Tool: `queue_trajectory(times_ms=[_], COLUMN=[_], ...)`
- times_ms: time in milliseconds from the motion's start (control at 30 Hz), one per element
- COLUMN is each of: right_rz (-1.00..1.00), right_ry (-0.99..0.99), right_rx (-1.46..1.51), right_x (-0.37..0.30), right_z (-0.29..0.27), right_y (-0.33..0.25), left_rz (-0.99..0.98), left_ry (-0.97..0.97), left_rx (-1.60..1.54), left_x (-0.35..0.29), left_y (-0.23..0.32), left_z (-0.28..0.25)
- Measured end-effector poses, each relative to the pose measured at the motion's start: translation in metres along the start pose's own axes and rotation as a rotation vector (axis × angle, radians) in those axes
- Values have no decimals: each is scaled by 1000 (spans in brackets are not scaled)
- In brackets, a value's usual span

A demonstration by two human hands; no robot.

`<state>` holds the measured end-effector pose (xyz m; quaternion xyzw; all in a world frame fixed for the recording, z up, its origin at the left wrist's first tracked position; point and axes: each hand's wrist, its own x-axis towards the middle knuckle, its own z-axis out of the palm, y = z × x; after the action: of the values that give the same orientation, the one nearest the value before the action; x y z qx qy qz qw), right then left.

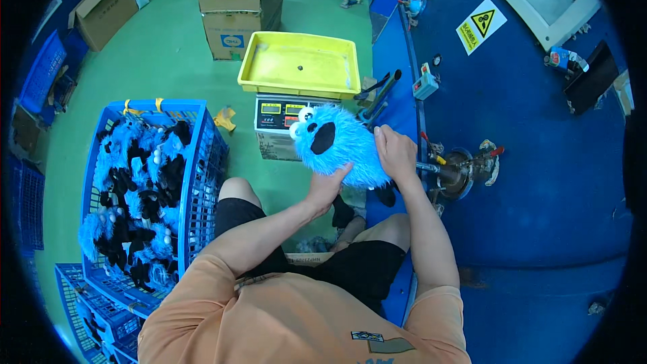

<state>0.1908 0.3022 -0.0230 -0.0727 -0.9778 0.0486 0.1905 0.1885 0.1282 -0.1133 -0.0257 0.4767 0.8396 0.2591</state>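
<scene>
yellow tray (251, 74), scale (273, 125), blue crate (199, 162) — cardboard boxes (239, 7)

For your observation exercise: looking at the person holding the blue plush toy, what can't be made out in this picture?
Head view only:
- Underside of the plush toy: covered by the left hand and right hand.
- Nozzle tip: hidden behind the toy and right hand.
- Scale display: too small.
- Blue crate: toys inside too tangled to count.
- Floor between the knees: shadowed, unclear.

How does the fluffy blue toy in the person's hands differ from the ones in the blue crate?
The held toy looks plump and round, gripped by the left hand and right hand; the crate toys lie limp and tangled in the blue crate. It is alone; they are heaped together. Both share blue fur with black parts.
</scene>
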Motion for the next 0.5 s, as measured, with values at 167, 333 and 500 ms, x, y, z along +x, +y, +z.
queue_trajectory(times_ms=[167, 333, 500], right_rz=[30, 73, 67], right_ry=[6, 13, 0], right_rx=[51, 74, 67], right_x=[2, 4, 5], right_z=[1, 6, 6], right_y=[0, -2, -6], left_rz=[34, -19, -52], left_ry=[-26, -54, -55], left_rx=[11, -36, -54], left_x=[1, 11, 11], left_y=[9, 18, 19], left_z=[0, -6, -9])
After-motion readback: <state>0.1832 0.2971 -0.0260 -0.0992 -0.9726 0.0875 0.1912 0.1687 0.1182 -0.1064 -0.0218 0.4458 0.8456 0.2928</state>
